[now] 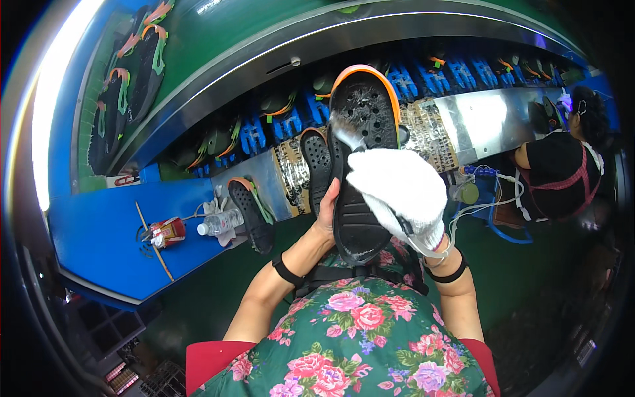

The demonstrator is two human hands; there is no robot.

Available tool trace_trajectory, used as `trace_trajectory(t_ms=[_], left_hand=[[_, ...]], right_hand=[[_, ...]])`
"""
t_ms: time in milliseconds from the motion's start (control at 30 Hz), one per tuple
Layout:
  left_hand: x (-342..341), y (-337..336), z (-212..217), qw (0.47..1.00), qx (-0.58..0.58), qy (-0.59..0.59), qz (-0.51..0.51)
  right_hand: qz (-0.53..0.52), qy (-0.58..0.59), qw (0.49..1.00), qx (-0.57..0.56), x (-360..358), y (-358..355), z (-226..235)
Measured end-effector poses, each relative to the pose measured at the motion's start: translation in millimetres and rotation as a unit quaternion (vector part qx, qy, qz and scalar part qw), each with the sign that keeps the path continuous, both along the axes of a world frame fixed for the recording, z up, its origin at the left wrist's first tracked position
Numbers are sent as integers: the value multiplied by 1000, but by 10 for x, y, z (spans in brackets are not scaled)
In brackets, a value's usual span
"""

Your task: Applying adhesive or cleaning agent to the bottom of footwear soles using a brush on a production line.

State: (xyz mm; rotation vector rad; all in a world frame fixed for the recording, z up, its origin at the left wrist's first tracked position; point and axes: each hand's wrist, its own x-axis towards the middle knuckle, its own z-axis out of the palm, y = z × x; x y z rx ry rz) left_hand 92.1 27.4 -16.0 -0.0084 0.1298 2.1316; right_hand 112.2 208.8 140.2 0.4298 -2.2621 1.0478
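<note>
A black sole (358, 228) with a perforated front and an orange rim stands upright before me, whitish smears on its surface. My bare left hand (327, 210) is closed round its left edge. In a white knit glove, my right hand (400, 188) is closed on a brush (348, 134); its pale bristles, blurred, lie against the sole's perforated part. The brush handle is mostly hidden by the glove. Just left of the sole is a second black perforated piece (316, 161); whether my left hand also touches it is unclear.
A black clog (251, 215) leans at the blue table's (99, 248) right edge, by a clear bottle (221, 223). A red container (167, 233) and a thin stick sit further left. Blue racks (286, 126) with shoe parts run behind. At right sits another person (562, 165) near hoses.
</note>
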Motion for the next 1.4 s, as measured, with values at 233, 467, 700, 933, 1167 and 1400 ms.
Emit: trace_trajectory(t_ms=[233,467,700,933,1167,1400], left_hand=[[-110,23,49,1000,21,-2,17],[-207,84,126,998,-25,-2,57],[-325,250,314,987,-115,53,97],[-373,468,585,970,-168,-7,173],[-472,511,585,989,119,34,77],[-570,449,557,991,107,66,43]], right_hand=[[-18,-22,995,-92,10,100,-149],[80,-24,983,-161,2,8,-211],[10,12,1000,15,70,-80,-205],[11,-39,985,-168,122,-48,-233],[86,-77,979,-166,251,-150,-420],[117,-31,982,-142,254,-264,-373]])
